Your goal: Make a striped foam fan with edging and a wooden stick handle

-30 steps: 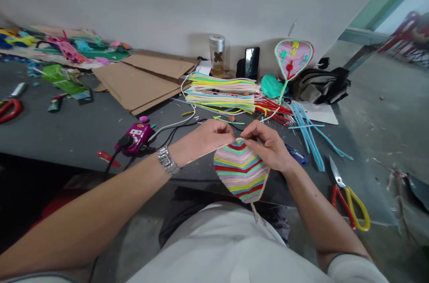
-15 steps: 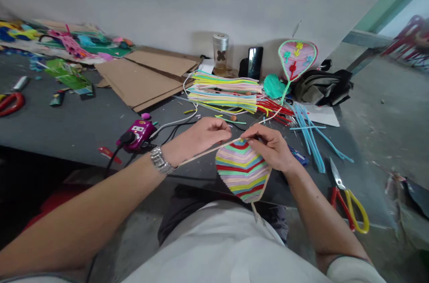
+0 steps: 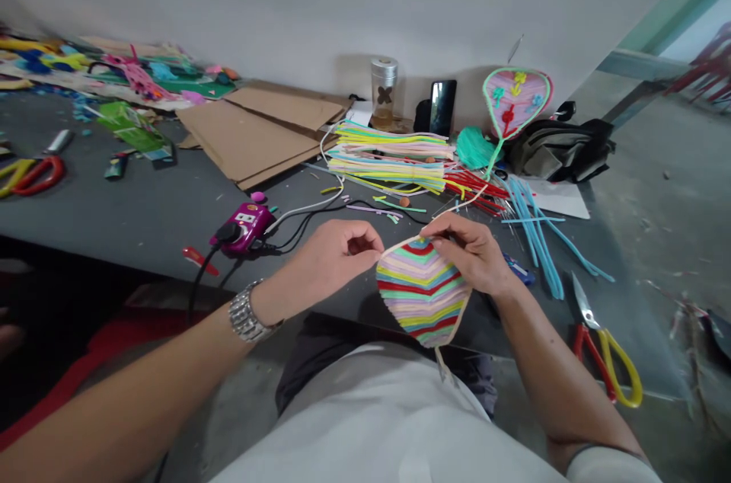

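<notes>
Your right hand point(image 3: 471, 254) was closed on the top of the striped fan point(image 3: 422, 292), pinching its edge. Your left hand point(image 3: 339, 251) was curled, with its fingertips point(image 3: 374, 245) right by the fan's left edge, but I could not tell if it was gripping. You held the fan just over the near edge of the table point(image 3: 114, 209). A thin tan wire point(image 3: 462, 203) ran from the fan toward the far right.

A pink plug box point(image 3: 243, 228) sat to the left of your left hand. Past your hands lay a pile of striped pipe cleaners point(image 3: 391, 159), with blue pipe cleaners point(image 3: 537, 239) to the right. Scissors point(image 3: 605, 365) with red and yellow handles lay at the near right. Another fan point(image 3: 517, 98) stood at the far side beside a phone point(image 3: 442, 108) and a bag point(image 3: 563, 148). Flat cardboard point(image 3: 256, 136) lay at the far left.
</notes>
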Demonstrator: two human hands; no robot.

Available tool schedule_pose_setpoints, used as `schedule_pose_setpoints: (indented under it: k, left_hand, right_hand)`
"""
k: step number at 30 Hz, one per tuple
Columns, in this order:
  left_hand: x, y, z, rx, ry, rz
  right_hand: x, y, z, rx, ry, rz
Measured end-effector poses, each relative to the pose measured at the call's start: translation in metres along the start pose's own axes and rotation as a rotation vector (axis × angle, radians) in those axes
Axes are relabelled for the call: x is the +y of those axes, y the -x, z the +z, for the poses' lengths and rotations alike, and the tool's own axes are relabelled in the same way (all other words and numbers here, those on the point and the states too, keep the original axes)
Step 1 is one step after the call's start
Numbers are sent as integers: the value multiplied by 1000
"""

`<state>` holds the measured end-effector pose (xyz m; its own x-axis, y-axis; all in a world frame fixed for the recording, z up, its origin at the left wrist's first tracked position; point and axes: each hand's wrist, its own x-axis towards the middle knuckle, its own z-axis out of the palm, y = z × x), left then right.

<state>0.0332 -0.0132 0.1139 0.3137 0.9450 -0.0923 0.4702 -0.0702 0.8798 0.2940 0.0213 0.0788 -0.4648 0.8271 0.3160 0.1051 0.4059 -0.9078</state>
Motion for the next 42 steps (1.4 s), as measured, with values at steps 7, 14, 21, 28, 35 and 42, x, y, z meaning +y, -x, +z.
schedule_pose_setpoints:
  k: [7, 14, 21, 28, 35, 42]
  left_hand:
    - [-3, -3, 6, 61, 7, 1]
    - [-12, -5, 11, 64, 14, 48]
    - [-16, -5, 17, 105, -37, 78]
    - [-24, -1, 27, 145, -32, 11]
    - [-26, 4, 40, 163, 174, -31]
    - [-28, 8, 55, 267, 287, -51]
  right_hand:
    - [-2, 0, 0, 30, 14, 10]
    - [-2, 0, 0, 19, 24, 14]
    - [0, 0, 0, 14, 25, 41]
    - [-1, 0, -1, 21, 20, 49]
    - [4, 4, 0, 21, -69, 98]
    - [4, 6, -1, 29, -69, 120]
